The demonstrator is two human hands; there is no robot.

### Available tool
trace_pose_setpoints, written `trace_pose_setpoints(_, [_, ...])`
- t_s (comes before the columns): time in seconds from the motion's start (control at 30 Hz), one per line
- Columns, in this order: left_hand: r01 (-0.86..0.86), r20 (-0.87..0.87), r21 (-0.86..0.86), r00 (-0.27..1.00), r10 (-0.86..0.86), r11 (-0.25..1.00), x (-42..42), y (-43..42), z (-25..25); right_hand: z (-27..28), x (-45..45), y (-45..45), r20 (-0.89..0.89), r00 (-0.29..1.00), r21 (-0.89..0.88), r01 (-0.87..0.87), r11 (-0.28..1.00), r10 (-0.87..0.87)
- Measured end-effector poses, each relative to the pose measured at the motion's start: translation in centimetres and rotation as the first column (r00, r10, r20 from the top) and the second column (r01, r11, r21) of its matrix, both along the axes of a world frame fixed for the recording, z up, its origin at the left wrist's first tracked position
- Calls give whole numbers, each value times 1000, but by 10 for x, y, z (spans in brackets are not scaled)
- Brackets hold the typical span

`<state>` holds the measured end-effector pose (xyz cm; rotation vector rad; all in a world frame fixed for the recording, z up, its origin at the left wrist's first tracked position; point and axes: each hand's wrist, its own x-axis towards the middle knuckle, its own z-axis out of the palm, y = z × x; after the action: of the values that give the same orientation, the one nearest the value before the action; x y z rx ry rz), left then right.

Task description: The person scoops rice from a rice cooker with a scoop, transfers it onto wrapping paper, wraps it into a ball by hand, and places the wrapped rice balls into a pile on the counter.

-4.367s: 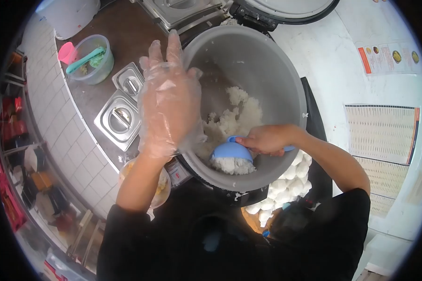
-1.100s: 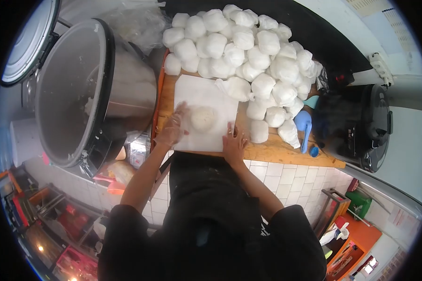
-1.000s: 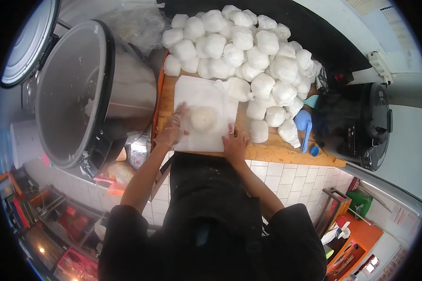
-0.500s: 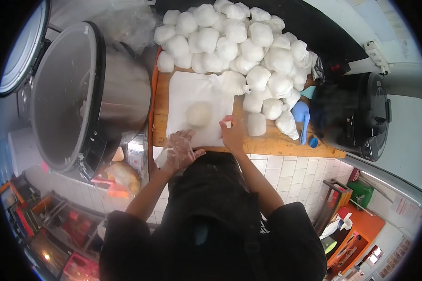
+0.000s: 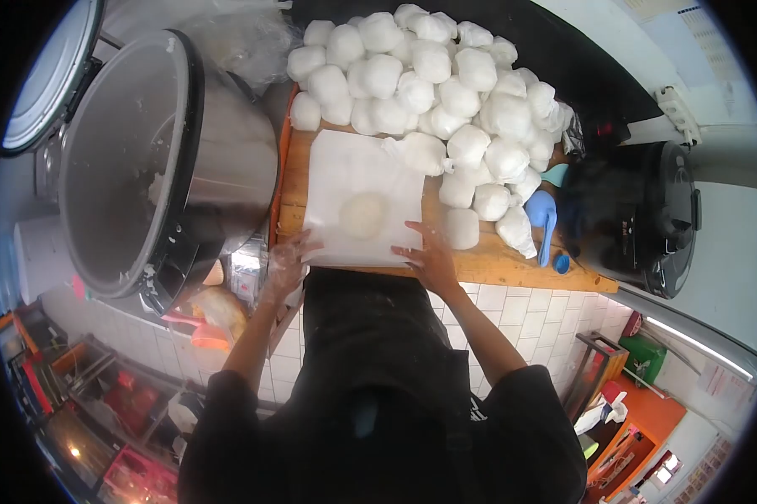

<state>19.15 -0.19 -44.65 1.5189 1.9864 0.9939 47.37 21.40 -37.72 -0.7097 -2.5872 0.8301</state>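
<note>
A white paper sheet (image 5: 332, 168) lies on the wooden table, with a round, flattened mound of what looks like rice (image 5: 363, 217) on its lower middle. My left hand (image 5: 288, 259), in a clear plastic glove, is at the sheet's lower left edge with its fingers stretched toward the paper. At the lower right edge is my right hand (image 5: 433, 259), thumb and fingers apart, fingertips touching the sheet. Just beyond the sheet, many white wrapped bundles (image 5: 412, 88) are heaped, and one bundle (image 5: 420, 154) overlaps its upper right corner.
On the left stands a large open steel pot (image 5: 231, 160) with bits of rice on its inner wall. A black cooker (image 5: 630, 218) is at the right end of the table (image 5: 496, 259). Near it lie a blue scoop (image 5: 542, 214) and a small blue cup (image 5: 561, 263).
My left hand has moved left, from below the mound to the sheet's left edge. My right hand has shifted slightly right and lower, its fingers now spread apart. The mound looks flatter.
</note>
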Motion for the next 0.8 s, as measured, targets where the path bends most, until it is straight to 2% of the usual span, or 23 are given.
trace_pose_setpoints(0.07, [-107,316,46,945,87,993,7,-4,14,12,-7,2,-64,997,-21,-41,999,40])
trace_pose_setpoints(0.1, [-110,319,44,943,90,993,8,5,32,14,-10,3,-129,989,-36,-79,996,73])
trace_pose_setpoints(0.13, [-127,146,-260,975,169,957,7,18,57,-1,-13,1,-126,989,-37,-83,996,77])
trace_pose_setpoints(0.17, [-159,50,-400,979,195,903,4,19,51,-28,-17,-4,-188,978,-408,10,913,-94])
trace_pose_setpoints(0.2, [-186,-46,-533,980,191,825,1,19,45,-31,-19,-2,-189,966,-578,35,815,-176])
trace_pose_setpoints(0.23, [-197,311,-399,890,334,896,-4,7,5,-33,-22,-1,-179,945,-724,60,687,-272])
trace_pose_setpoints(0.3, [-267,641,-256,672,370,929,-6,9,-2,-4,-26,18,182,978,-607,196,770,-106])
trace_pose_setpoints(0.33, [-301,536,-264,744,399,916,-4,7,2,-5,-23,18,184,978,-605,193,772,-100])
trace_pose_setpoints(0.4, [-335,425,-268,800,423,903,-6,2,-4,-19,-13,14,20,995,-630,88,772,-97])
trace_pose_setpoints(0.43, [-206,-123,-80,973,196,975,-14,-8,-19,-30,-12,11,22,995,-629,88,772,-95])
trace_pose_setpoints(0.47, [-86,-402,-46,914,61,995,-16,-7,-20,-37,-15,6,-70,983,-640,88,763,-172])
trace_pose_setpoints(0.5, [18,-659,-4,752,-16,1000,-17,-5,-20,-44,-17,7,-112,971,-648,90,757,-212])
trace_pose_setpoints(0.53, [-94,-588,-116,809,8,989,-12,-1,-24,-52,-18,8,-155,956,-654,90,751,-250])
trace_pose_setpoints(0.57, [-189,-509,-242,860,40,952,-1,6,-18,-45,-25,14,241,939,-605,342,719,-244])
trace_pose_setpoints(0.6, [-270,-440,-362,893,92,892,7,19,-9,-41,-31,20,590,777,-460,546,700,-219])
trace_pose_setpoints(0.63, [-340,-382,-470,910,159,815,8,37,2,-42,-35,20,582,782,-458,543,704,-223])
trace_pose_setpoints(0.7, [-392,-327,-581,915,236,714,14,46,20,-46,-34,10,402,785,-220,582,783,-471])
trace_pose_setpoints(0.73, [-469,-327,-348,872,363,812,18,45,31,-46,-34,13,402,786,-221,582,783,-470])
trace_pose_setpoints(0.77, [-530,-293,-80,822,488,844,18,52,36,-46,-39,26,260,832,-55,519,853,-490])
trace_pose_setpoints(0.8, [-531,-293,-76,821,490,844,22,57,24,-42,-45,36,121,872,122,461,879,-475])
